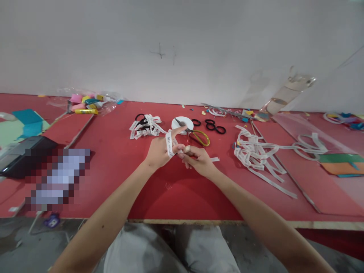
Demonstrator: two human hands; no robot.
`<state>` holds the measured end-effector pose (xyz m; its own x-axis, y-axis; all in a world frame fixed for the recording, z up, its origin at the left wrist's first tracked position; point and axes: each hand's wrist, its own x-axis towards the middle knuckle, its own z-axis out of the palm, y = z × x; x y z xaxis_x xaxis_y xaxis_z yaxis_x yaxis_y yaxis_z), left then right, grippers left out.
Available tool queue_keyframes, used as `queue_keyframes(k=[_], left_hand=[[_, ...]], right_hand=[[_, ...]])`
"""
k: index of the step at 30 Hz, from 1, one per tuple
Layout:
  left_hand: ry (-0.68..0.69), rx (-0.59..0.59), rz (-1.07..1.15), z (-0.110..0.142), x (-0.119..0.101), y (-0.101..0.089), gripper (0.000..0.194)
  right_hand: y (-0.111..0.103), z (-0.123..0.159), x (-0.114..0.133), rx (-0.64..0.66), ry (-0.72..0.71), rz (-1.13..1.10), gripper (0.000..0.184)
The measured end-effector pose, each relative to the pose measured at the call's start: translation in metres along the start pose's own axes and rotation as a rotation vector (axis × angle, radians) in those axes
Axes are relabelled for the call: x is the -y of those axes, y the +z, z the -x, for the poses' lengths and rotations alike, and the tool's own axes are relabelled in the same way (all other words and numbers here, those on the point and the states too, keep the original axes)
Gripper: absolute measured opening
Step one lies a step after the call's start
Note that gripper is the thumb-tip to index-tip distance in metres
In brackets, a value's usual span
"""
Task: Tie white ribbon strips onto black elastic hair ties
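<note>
A white ribbon (169, 144) printed "BEST WISHES" is looped around my left hand (159, 151), whose index finger points out to the right. Its other fingers curl in, by the fingertips of my right hand (199, 160). My right hand is closed in a pinch at the ribbon, just right of the loop; the exact spot is partly hidden by the fingers. Beyond the hands lie yellow-handled scissors (202, 138), their blade tip over a white round disc (175, 131). More printed ribbon (149, 127) lies heaped on black-handled scissors (139, 117) at the left.
A large tangle of white ribbon (250, 155) spreads at the right. Black scissor handles (215, 127) lie behind. A clear bottle (286, 96) leans by the wall. At left are a pixelated phone-like object (64, 174), a black device (25, 157) and a bag of coloured pieces (88, 102).
</note>
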<state>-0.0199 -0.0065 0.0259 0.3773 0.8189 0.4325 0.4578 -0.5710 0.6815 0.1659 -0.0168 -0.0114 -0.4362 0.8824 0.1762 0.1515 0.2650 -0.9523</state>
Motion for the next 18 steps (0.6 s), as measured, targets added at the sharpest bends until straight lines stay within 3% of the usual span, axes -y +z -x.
queue_keyframes(k=[8, 12, 18], left_hand=[[0.076, 0.062, 0.059, 0.003, -0.002, 0.000, 0.086], [0.085, 0.131, 0.218, 0.004, -0.004, 0.002, 0.084], [-0.077, -0.057, 0.532, 0.000, 0.001, 0.005, 0.085]], right_hand=[[-0.004, -0.012, 0.000, -0.149, 0.048, -0.056, 0.038], [-0.010, -0.016, -0.005, -0.162, 0.093, -0.032, 0.040], [-0.008, -0.014, -0.002, -0.096, 0.114, 0.003, 0.041]])
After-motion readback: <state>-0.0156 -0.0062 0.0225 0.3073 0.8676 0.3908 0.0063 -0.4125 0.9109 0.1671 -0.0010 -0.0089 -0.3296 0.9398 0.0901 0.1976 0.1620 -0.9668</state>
